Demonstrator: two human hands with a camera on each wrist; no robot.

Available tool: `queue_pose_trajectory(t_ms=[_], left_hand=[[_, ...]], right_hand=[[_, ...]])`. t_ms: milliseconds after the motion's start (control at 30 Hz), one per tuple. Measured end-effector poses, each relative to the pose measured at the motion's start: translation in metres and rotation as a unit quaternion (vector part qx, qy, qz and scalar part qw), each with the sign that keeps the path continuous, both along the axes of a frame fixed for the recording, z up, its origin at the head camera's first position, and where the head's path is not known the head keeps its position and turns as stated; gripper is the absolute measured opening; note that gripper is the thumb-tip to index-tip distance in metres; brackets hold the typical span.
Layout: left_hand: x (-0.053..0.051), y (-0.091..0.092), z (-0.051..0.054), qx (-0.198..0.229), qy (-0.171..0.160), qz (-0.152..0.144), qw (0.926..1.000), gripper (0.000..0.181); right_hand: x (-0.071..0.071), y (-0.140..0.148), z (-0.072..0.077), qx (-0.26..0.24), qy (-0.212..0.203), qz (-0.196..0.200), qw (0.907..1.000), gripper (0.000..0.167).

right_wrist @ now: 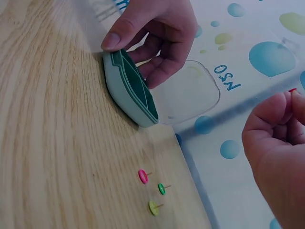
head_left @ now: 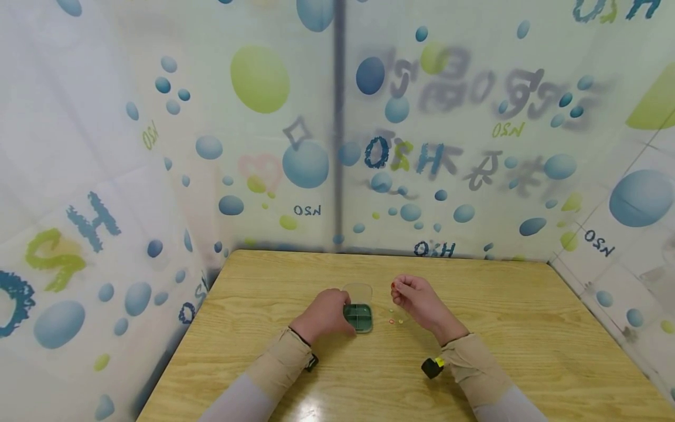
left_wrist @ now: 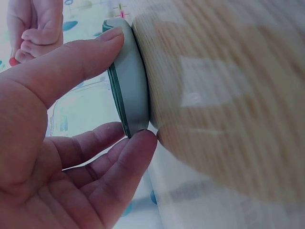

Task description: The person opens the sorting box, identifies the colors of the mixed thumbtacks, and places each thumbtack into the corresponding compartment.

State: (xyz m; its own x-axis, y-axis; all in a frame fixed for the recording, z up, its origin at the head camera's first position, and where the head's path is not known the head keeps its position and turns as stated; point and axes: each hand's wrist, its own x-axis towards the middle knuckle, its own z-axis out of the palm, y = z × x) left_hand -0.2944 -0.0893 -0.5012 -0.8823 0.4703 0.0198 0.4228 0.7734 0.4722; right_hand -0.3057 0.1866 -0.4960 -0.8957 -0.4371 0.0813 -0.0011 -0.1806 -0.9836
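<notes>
One red tack-like piece point(right_wrist: 292, 90), pinched by the right hand point(head_left: 418, 298), hangs right of the green compartment box point(head_left: 364, 321); the left hand point(head_left: 327, 313) grips the box's left side.

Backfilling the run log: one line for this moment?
left grip: holds green case; right grip: pinches small red piece; clear lid: open; on table: pink tack, green tack, yellow tack

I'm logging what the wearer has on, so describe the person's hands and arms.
The left hand and right hand wear no gloves. Each forearm has a pale sleeve with a beige wrap nearer the wrist. A small black device sits at each wrist; the right one shows a yellow patch.
</notes>
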Motion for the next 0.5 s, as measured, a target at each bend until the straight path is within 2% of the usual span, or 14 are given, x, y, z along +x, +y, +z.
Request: queue_pose_trajectory(t_ms=[133,300,400,500], left_hand=[[0.000,0.000,0.001,0.002,-0.001,0.000,1.0000,0.055],[0.000,0.000,0.002,0.002,-0.005,0.002,1.0000,0.055],[0.000,0.001,0.001,0.003,-0.006,0.002,1.0000,0.055],[0.000,0.001,0.000,0.003,-0.007,0.002,1.0000,0.055]], right_hand=[[-0.001,0.000,-0.004,-0.060,-0.027,0.005,0.9978,0.026],[-0.002,-0.001,-0.008,-0.120,-0.071,0.015,0.9902,0.026],[-0.002,-0.001,-0.011,-0.156,-0.098,0.019,0.9828,0.027],[-0.003,0.000,-0.015,-0.203,-0.125,0.025,0.9709,0.027]])
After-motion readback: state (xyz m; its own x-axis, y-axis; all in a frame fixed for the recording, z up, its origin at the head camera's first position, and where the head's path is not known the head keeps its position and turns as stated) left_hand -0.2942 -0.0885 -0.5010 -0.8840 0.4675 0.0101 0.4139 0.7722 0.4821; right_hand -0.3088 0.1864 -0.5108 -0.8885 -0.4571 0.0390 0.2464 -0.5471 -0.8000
